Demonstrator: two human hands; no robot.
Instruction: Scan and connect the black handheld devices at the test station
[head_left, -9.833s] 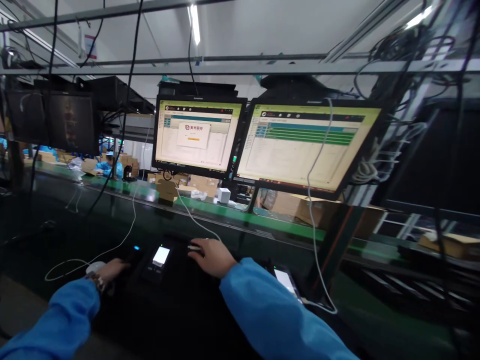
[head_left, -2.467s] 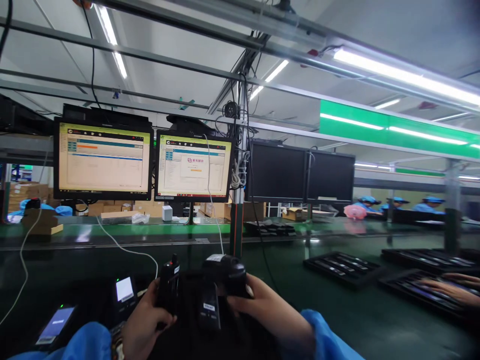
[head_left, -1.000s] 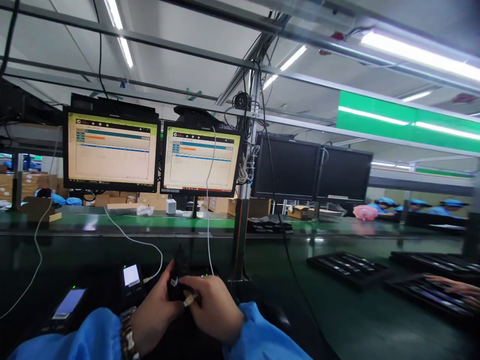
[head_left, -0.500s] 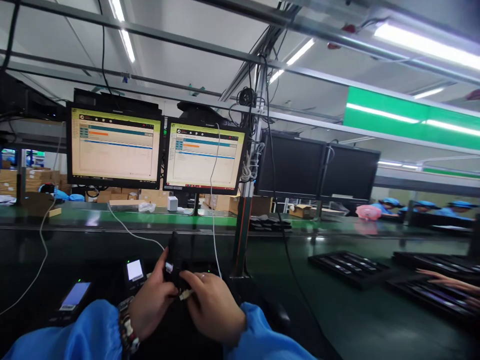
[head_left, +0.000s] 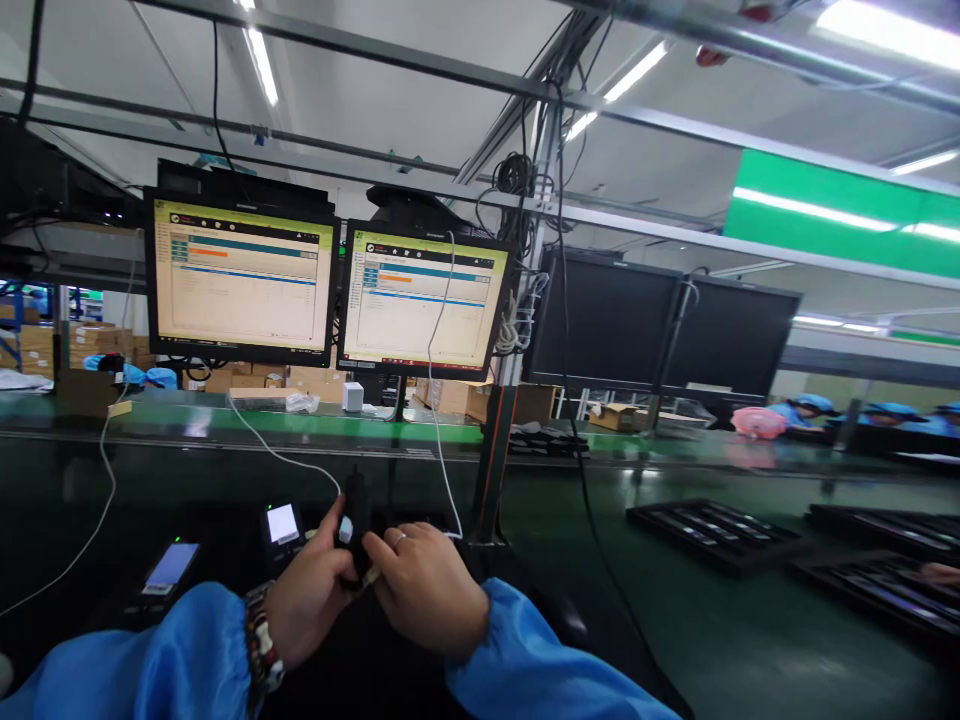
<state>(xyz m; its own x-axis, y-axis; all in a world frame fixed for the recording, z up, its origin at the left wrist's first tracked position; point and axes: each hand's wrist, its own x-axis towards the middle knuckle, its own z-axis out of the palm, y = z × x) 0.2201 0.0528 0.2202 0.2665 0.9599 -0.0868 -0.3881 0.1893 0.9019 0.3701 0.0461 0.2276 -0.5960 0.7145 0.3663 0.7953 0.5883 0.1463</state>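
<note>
My left hand (head_left: 306, 605) is closed around a black handheld device (head_left: 359, 500), held upright above the dark bench with a small bright patch on its side. My right hand (head_left: 433, 590) is pinched at the lower right of that device, on a pale cable plug (head_left: 371, 576). Whether the plug is inside the device is hidden by the fingers. Two more black devices with lit screens lie to the left: one (head_left: 283, 524) close to my left hand, another (head_left: 171, 566) farther out.
Two lit monitors (head_left: 244, 280) (head_left: 424, 300) stand behind the bench, with white cables (head_left: 442, 440) hanging down. A metal post (head_left: 499, 450) rises right of my hands. Black trays (head_left: 716, 535) of devices lie on the right, a co-worker's hand (head_left: 941, 573) at the edge. A dark mouse (head_left: 564, 618) is near my right sleeve.
The view has swung slightly left, so the scene sits farther right. My right fingers cover more of the plug. The co-worker's hand has mostly left the view.
</note>
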